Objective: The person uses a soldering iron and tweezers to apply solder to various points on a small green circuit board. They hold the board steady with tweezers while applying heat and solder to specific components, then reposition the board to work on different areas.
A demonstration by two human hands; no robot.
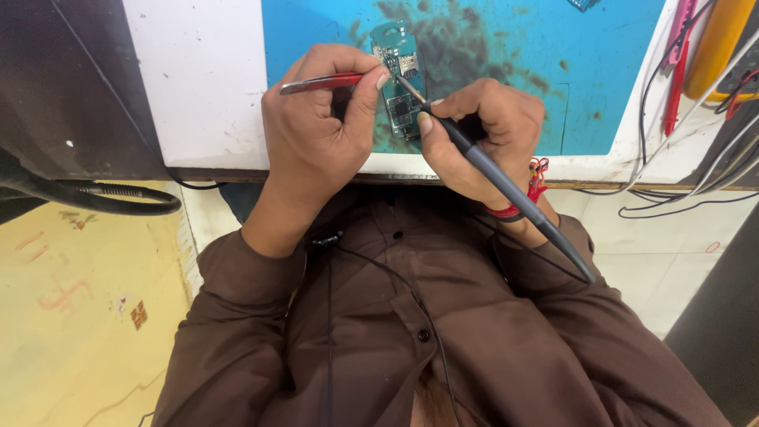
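Observation:
A small teal circuit board (398,75) lies on a stained blue work mat (553,47) near the bench's front edge. My left hand (320,134) is closed around red-handled tweezers (320,82), whose tips point right toward the board. My right hand (482,134) grips a dark grey soldering iron (506,186) like a pen. Its metal tip (409,88) touches the board's middle. The iron's handle and cord run back over my right wrist, which wears a red thread band (522,202).
The white bench (198,79) ends just in front of my chest. Loose black and white wires (680,190) and red and yellow tools (704,47) crowd the bench's right side. A black hose (103,194) curves at left above a yellowish floor.

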